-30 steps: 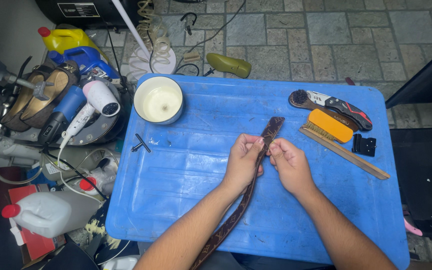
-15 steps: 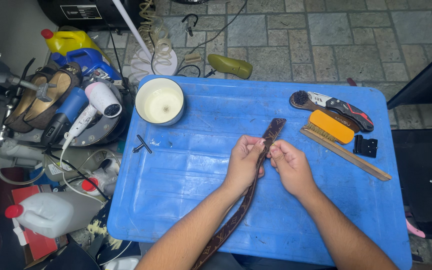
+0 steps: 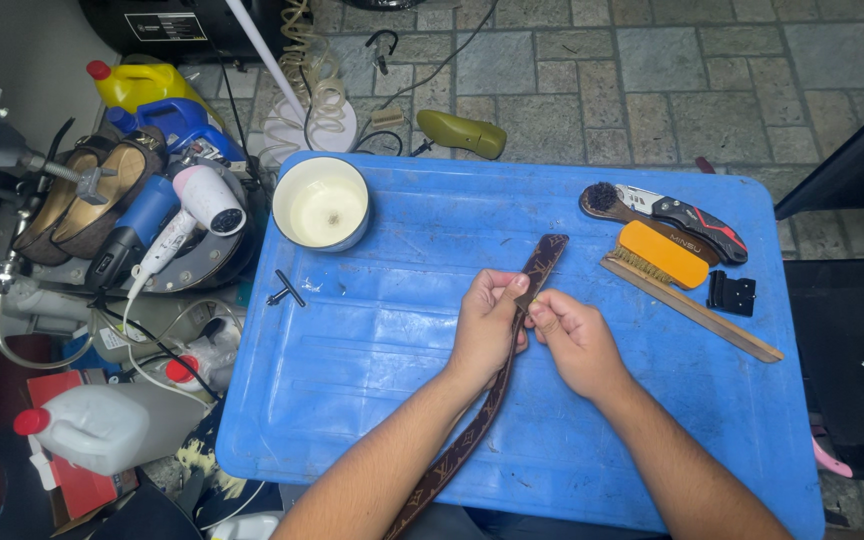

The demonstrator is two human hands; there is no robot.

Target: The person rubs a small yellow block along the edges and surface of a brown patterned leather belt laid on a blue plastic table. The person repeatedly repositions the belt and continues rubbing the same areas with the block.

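a long brown patterned leather belt (image 3: 482, 415) runs up from the near edge across the blue plastic worktop (image 3: 372, 350), its squared tip pointing away. the left hand (image 3: 490, 318) has its grip pinched on the belt's edge, and the right hand (image 3: 574, 340) pinches it just beside. further off lie an orange-backed bristle brush (image 3: 664, 254), a thin wooden strip (image 3: 697, 312), a folding knife (image 3: 687, 218) and a round white tub (image 3: 321, 202) of pale paste.
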